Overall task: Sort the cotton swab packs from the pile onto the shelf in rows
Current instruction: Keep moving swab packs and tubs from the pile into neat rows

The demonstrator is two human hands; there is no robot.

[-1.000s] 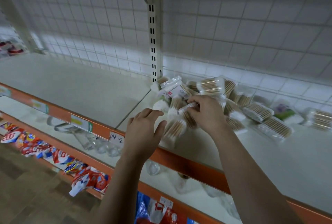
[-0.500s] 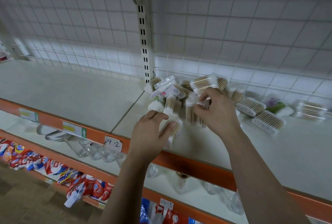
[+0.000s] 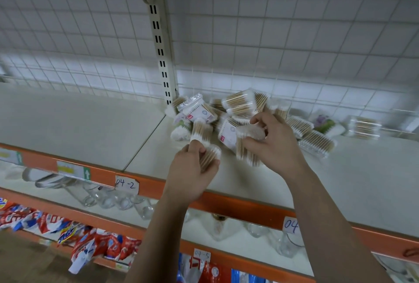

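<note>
Head, left hand (image 3: 192, 174) gripping 1 pack (image 3: 210, 156); right hand (image 3: 278, 146) another pack (image 3: 249, 134)

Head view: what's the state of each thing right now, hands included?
Left hand, curled round a swab pack at the pile's front edge.
Left-hand pack, held in the fingers.
Right hand, gripping another pack.
Right-hand pack, held roughly upright, cotton tips up.
Pile, heaped unsorted against the back grid.
Far-right pack, lying flat, apart from the pile.
Shelf, no rows formed yet.
</note>
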